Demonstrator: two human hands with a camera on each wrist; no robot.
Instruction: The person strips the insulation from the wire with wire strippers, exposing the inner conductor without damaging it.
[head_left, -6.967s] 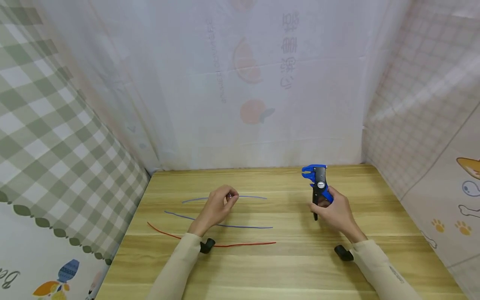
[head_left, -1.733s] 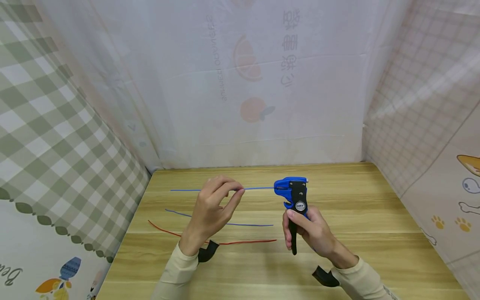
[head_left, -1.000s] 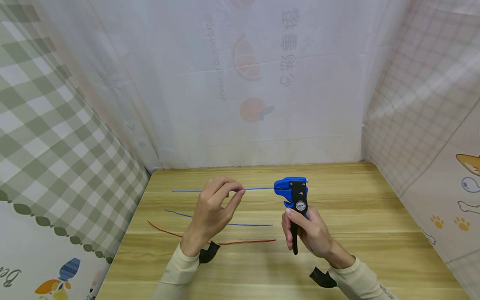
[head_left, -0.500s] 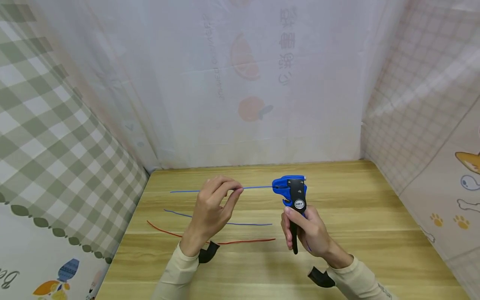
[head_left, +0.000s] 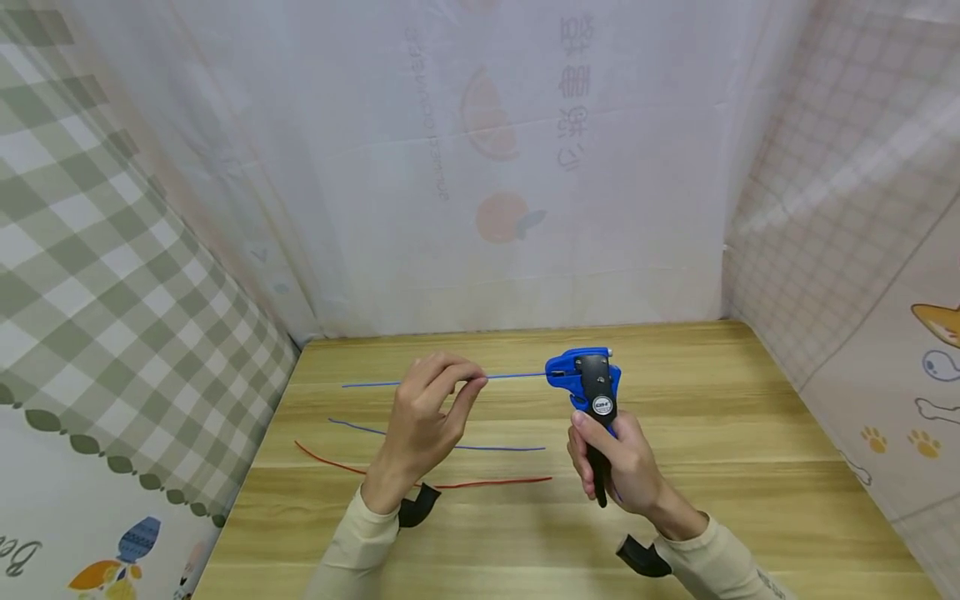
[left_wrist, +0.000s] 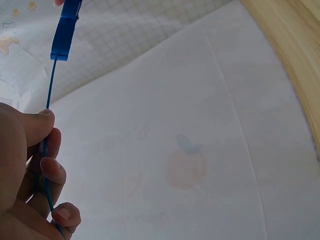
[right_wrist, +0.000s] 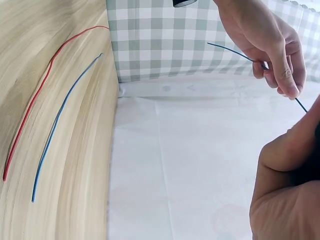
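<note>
My left hand [head_left: 427, 408] pinches a blue wire [head_left: 517, 376] between thumb and fingertips, above the table. The wire runs right into the nose of a blue and black wire stripper [head_left: 596, 379]; its inserted tip is hidden there. Wrapped round the stripper's handles is my right hand [head_left: 626, 462], thumb at the front. In the left wrist view, the wire [left_wrist: 50, 85] stretches straight from the thumb to the stripper [left_wrist: 64, 35]. The right wrist view shows the wire's free end [right_wrist: 225, 47] sticking out behind the left hand [right_wrist: 275, 50].
On the wooden table [head_left: 480, 550] lie a second blue wire [head_left: 498, 449] and a red wire [head_left: 495, 482], both partly behind the left arm. Fabric hangs at the back [head_left: 375, 250] and on both sides. A black wrist camera mount [head_left: 643, 556] sits on each sleeve.
Seven seconds ago the left hand was at the wire on the table, with the stripper held apart. Now the wire is raised into the stripper, which has just tilted slightly, its handles shifting right.
</note>
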